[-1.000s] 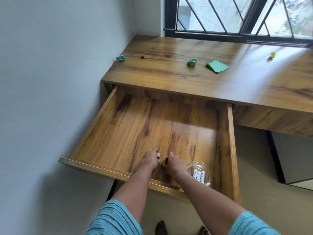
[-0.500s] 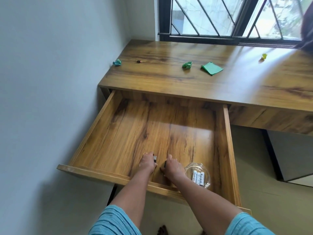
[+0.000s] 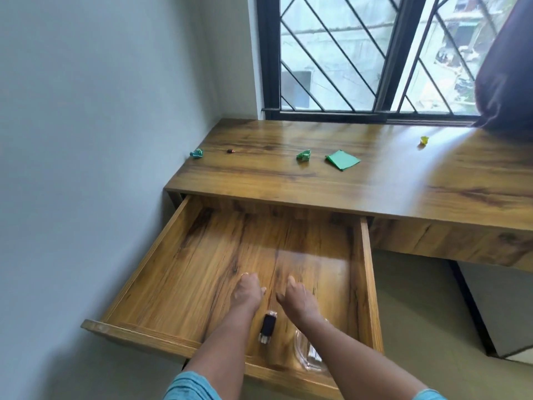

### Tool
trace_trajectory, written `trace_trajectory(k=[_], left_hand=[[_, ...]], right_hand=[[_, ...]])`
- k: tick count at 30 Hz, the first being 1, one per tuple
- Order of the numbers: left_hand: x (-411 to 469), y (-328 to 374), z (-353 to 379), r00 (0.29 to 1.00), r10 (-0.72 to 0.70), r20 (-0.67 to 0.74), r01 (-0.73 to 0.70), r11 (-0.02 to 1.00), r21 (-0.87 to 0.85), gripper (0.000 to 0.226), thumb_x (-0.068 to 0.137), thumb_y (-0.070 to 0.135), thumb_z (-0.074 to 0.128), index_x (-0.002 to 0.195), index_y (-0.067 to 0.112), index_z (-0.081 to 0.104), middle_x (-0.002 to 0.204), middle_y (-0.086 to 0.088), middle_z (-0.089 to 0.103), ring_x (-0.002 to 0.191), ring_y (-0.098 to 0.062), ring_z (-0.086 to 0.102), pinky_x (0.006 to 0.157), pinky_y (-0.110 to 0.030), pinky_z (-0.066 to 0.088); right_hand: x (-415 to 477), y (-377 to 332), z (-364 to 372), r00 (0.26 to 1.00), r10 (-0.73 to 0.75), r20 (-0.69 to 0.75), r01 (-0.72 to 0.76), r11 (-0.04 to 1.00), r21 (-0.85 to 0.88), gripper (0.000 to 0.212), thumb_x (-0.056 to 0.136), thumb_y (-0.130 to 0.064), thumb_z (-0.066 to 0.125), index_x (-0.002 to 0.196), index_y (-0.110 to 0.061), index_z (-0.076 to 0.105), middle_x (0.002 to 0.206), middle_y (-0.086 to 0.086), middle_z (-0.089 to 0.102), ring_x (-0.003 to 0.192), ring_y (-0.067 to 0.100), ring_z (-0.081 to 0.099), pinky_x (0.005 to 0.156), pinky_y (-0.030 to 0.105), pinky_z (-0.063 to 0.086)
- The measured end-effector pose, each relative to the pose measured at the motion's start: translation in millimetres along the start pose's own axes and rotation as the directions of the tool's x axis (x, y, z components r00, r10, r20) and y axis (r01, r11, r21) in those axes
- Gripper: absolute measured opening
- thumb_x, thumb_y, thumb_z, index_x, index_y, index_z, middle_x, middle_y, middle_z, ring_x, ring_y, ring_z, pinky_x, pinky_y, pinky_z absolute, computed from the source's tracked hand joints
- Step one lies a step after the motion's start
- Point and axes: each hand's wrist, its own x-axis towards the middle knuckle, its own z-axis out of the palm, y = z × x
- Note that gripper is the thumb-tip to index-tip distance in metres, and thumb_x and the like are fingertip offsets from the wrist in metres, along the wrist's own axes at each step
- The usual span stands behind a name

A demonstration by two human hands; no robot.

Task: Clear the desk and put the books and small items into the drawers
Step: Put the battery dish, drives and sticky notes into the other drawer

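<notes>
The wooden drawer (image 3: 161, 252) stands pulled out under the desk (image 3: 403, 183). A small black item with a silver end (image 3: 268, 327) lies on the drawer floor between my forearms. My left hand (image 3: 248, 291) and my right hand (image 3: 295, 295) hover just beyond it, fingers loosely curled, holding nothing. A clear glass dish (image 3: 310, 356) with white sticks sits near the drawer's front right, partly hidden by my right arm. On the desk lie two crumpled green papers (image 3: 197, 153) (image 3: 303, 155), a flat green paper (image 3: 342, 159), a small dark item (image 3: 230, 151) and a yellow scrap (image 3: 424, 140).
A grey wall (image 3: 86, 140) runs close along the drawer's left side. A barred window (image 3: 360, 53) sits behind the desk, with a dark curtain (image 3: 507, 82) at the right. A white cabinet (image 3: 507, 310) stands under the desk to the right.
Both hands have let go of the small black item, which now lies on the drawer floor, and have lifted forward away from it. The camera has tilted up toward the window.
</notes>
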Motion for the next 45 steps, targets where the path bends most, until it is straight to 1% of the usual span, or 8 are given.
trace_trajectory(k=[6,11,15,23,29,32,36,45], left_hand=[[21,38,-28,0.992,0.020,-0.121,-0.025,0.999,-0.041,0.031,0.095,0.033,0.051,0.121,0.017,0.055,0.117,-0.003,0.054,0.102,-0.016,0.057,0.079,-0.026,0.049],[75,52,-74,0.982,0.065,-0.175,-0.069,0.997,-0.019,0.036,0.098,0.033,0.046,0.125,0.012,0.057,0.127,-0.008,0.053,0.116,-0.024,0.054,0.094,-0.033,0.047],[156,42,-117,0.970,0.118,-0.211,-0.127,0.991,-0.032,0.036,0.098,0.030,0.044,0.124,0.009,0.058,0.129,-0.011,0.054,0.119,-0.026,0.053,0.098,-0.036,0.047],[375,8,-176,0.936,0.171,-0.307,-0.170,0.985,0.029,0.031,0.100,0.013,0.039,0.127,0.005,0.052,0.127,-0.015,0.054,0.116,-0.026,0.053,0.096,-0.033,0.046],[473,20,-193,0.919,0.285,-0.272,-0.257,0.957,0.134,0.047,0.101,0.014,0.039,0.146,0.010,0.030,0.145,-0.016,0.038,0.130,-0.030,0.041,0.105,-0.036,0.037],[494,25,-196,0.906,0.330,-0.265,-0.279,0.937,0.211,0.041,0.101,0.010,0.038,0.142,0.013,0.041,0.145,-0.011,0.041,0.128,-0.029,0.043,0.103,-0.035,0.039],[496,24,-197,0.890,0.323,-0.322,-0.286,0.945,0.159,0.025,0.098,0.016,0.046,0.113,0.011,0.066,0.114,-0.016,0.064,0.103,-0.030,0.060,0.079,-0.034,0.046],[379,12,-161,0.855,0.278,-0.437,-0.360,0.926,-0.114,0.032,0.094,0.022,0.055,0.124,0.012,0.062,0.115,-0.013,0.067,0.104,-0.025,0.064,0.086,-0.028,0.049]], right_hand=[[34,6,-63,0.996,-0.037,-0.080,0.039,0.999,0.021,0.032,0.096,-0.026,0.048,0.124,-0.011,0.047,0.107,0.008,0.061,0.085,0.019,0.062,0.064,0.024,0.048],[88,-11,-107,0.986,-0.020,-0.168,0.019,1.000,-0.005,0.029,0.095,-0.031,0.050,0.114,-0.009,0.053,0.107,0.011,0.063,0.101,0.030,0.063,0.071,0.032,0.045],[160,-40,-119,0.979,-0.063,-0.194,0.077,0.995,0.064,0.030,0.094,-0.027,0.051,0.115,-0.006,0.054,0.108,0.016,0.061,0.101,0.032,0.062,0.081,0.040,0.054],[329,-120,-97,0.967,-0.013,-0.253,0.021,0.999,0.028,0.035,0.092,-0.023,0.049,0.122,-0.004,0.052,0.123,0.017,0.051,0.114,0.037,0.052,0.090,0.037,0.044],[388,-132,-66,0.936,-0.042,-0.349,0.018,0.997,-0.072,0.055,0.087,-0.039,0.017,0.110,-0.010,0.059,0.114,0.012,0.058,0.106,0.030,0.052,0.087,0.037,0.042],[395,-131,-65,0.928,-0.049,-0.369,0.022,0.997,-0.075,0.036,0.096,-0.031,0.040,0.112,-0.003,0.057,0.115,0.018,0.055,0.109,0.035,0.051,0.093,0.039,0.039],[392,-131,-67,0.915,-0.061,-0.399,0.044,0.998,-0.052,0.035,0.096,-0.030,0.044,0.114,-0.003,0.057,0.119,0.018,0.053,0.111,0.034,0.050,0.097,0.037,0.037],[328,-112,-70,0.938,-0.073,-0.338,0.097,0.994,0.052,0.030,0.094,-0.010,0.045,0.121,-0.002,0.054,0.126,0.016,0.049,0.112,0.034,0.049,0.097,0.035,0.036]])
